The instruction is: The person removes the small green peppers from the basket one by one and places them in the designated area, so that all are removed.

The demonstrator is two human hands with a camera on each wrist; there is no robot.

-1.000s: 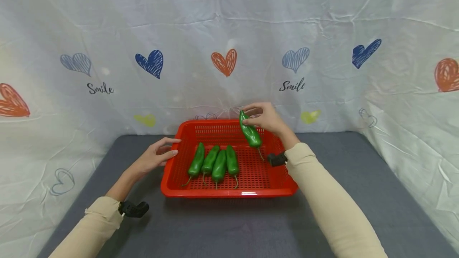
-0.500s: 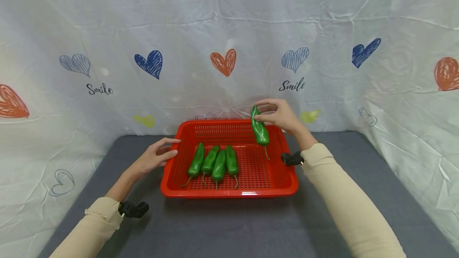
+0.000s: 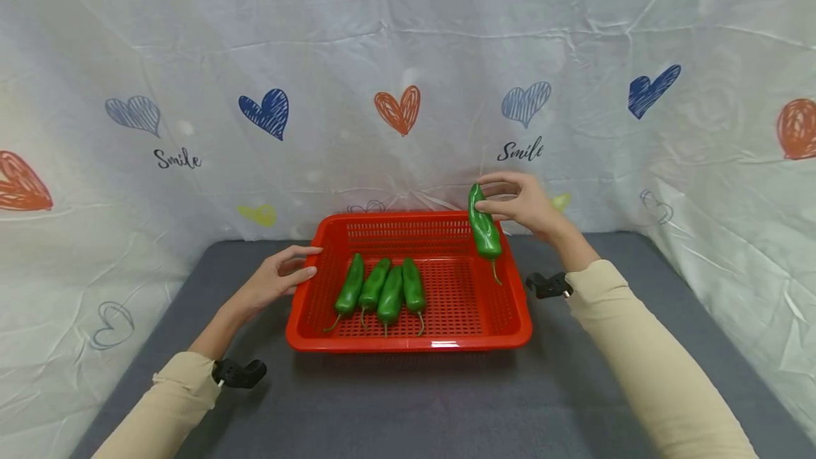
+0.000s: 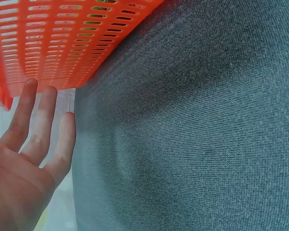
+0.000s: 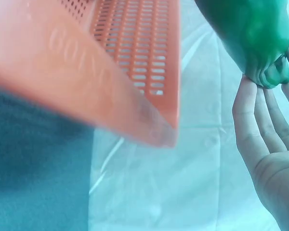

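My right hand (image 3: 525, 204) pinches a green chili pepper (image 3: 486, 232) near its tip. The pepper hangs stem down above the right side of a red plastic basket (image 3: 408, 344). In the right wrist view the pepper (image 5: 255, 33) shows large between fingertips and thumb, beside the basket's corner. My left hand (image 3: 277, 276) rests at the basket's left rim. The left wrist view shows three of its fingers (image 4: 45, 110) extended beside the slotted wall; its thumb and index finger are not seen there. Several green peppers (image 3: 389, 295) lie side by side in the basket's left half, stems toward me.
A dark grey cloth (image 3: 408, 402) covers the table under the basket. Behind it hangs a pale, creased curtain (image 3: 331, 13) printed with hearts and "Smile". Each wrist wears a small black camera (image 3: 239, 374).
My right hand has moved to the right with the pepper, from over the basket's back middle to its right side. The left hand, basket and lying peppers have stayed put.
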